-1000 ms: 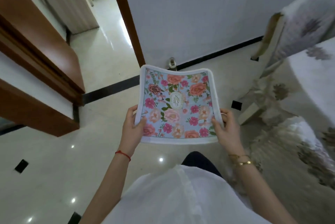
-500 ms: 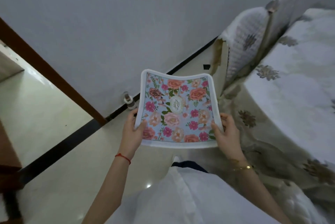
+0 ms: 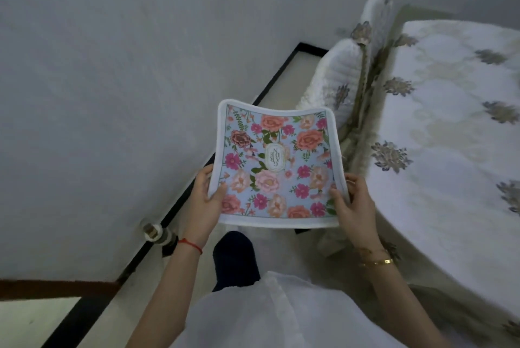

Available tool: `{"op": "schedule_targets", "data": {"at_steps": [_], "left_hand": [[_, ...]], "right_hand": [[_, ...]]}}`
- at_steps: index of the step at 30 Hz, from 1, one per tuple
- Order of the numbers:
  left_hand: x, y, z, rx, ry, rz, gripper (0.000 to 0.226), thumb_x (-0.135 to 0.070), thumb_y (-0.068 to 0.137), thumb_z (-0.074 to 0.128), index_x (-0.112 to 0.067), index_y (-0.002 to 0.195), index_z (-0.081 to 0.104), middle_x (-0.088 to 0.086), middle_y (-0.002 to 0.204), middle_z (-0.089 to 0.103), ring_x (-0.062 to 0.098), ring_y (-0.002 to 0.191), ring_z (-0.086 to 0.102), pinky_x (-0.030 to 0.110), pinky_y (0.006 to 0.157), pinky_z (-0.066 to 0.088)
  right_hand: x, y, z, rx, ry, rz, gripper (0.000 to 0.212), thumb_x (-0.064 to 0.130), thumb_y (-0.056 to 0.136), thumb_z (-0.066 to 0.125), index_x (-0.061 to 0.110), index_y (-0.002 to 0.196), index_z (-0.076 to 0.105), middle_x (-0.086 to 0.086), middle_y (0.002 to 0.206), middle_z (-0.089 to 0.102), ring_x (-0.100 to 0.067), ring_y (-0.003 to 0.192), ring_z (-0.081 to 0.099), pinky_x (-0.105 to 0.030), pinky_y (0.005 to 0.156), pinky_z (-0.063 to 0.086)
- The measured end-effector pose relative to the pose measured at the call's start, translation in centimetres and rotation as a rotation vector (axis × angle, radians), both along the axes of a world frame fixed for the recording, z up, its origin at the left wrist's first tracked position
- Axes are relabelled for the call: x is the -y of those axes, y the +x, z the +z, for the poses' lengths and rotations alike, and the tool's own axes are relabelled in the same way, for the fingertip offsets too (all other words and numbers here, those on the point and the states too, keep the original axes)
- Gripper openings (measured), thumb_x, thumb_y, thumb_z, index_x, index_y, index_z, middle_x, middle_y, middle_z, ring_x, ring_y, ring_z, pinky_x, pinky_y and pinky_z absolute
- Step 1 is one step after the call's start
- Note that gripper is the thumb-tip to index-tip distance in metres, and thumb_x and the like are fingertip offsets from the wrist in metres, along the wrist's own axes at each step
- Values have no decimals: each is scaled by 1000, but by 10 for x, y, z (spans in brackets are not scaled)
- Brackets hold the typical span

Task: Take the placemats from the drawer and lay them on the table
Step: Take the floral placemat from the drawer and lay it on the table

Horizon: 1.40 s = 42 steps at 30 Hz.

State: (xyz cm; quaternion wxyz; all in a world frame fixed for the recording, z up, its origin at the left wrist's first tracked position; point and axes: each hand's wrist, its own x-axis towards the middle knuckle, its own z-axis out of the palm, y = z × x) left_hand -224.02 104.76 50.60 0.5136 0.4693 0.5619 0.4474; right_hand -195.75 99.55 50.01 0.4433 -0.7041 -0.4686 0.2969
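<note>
Head view, floral placemat (image 3: 277, 163) face-up, long axis forward, left hand (image 3: 204, 201) and right hand (image 3: 353, 204) pinching its sides

Single head-worn wide-angle view, pitched steeply down, close over both hands. Placemat (image 3: 277, 163) dead center; wall (image 3: 112, 80) filling 9 to 12 o'clock, covered table (image 3: 450, 136) at 3 o'clock. No second view.

We hold both forearms out ahead of us, elbows bent, wrists level. Our left hand (image 3: 204, 201) pinches the near left edge of the floral placemat (image 3: 277, 164) — thumb on top, fingers beneath. Our right hand (image 3: 355, 204) grips the near right edge the same way — thumb over, fingers curled under.
</note>
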Motion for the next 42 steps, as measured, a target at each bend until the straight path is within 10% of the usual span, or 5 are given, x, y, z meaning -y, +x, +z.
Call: {"op": "schedule_targets", "data": {"at_steps": [18, 42], "left_hand": [[-427, 56, 40, -21, 100, -624, 36, -4, 94, 57, -11, 128, 47, 7, 121, 61, 17, 97, 69, 32, 73, 60], [-610, 425, 30, -37, 120, -1467, 32, -9, 93, 58, -20, 122, 51, 2, 118, 63, 17, 99, 68, 32, 74, 60]], "right_hand": [[-267, -36, 15, -60, 85, -638, 25, 20, 94, 57, 19, 116, 45, 5, 106, 64, -10, 88, 70, -31, 66, 60], [-378, 106, 6, -16, 79, -1495, 23, 15, 94, 57, 17, 112, 44, 16, 93, 60, 14, 78, 61, -9, 62, 49]]}}
